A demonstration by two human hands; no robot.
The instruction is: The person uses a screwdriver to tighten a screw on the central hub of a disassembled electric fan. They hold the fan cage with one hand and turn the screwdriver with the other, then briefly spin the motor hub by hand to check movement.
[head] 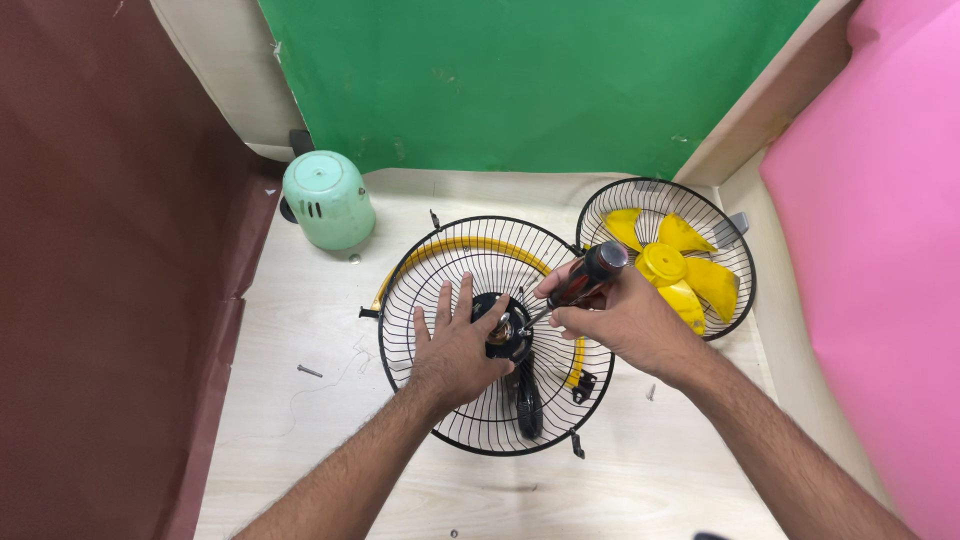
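left hand (455,345): my fingers spread flat, open, pressing the wire fan guard (497,335) on the desk (300,330).
right hand (615,315): fingers wrapped tight round the screwdriver (578,283).
axis: shaft slants down-left, tip at the black hub (503,328), just right of my left fingertips.
nearer: left.

Pale wood-grain tabletop (300,330); green backdrop (540,80) behind, maroon sheet (100,250) left, pink sheet (880,220) right, light seemingly even
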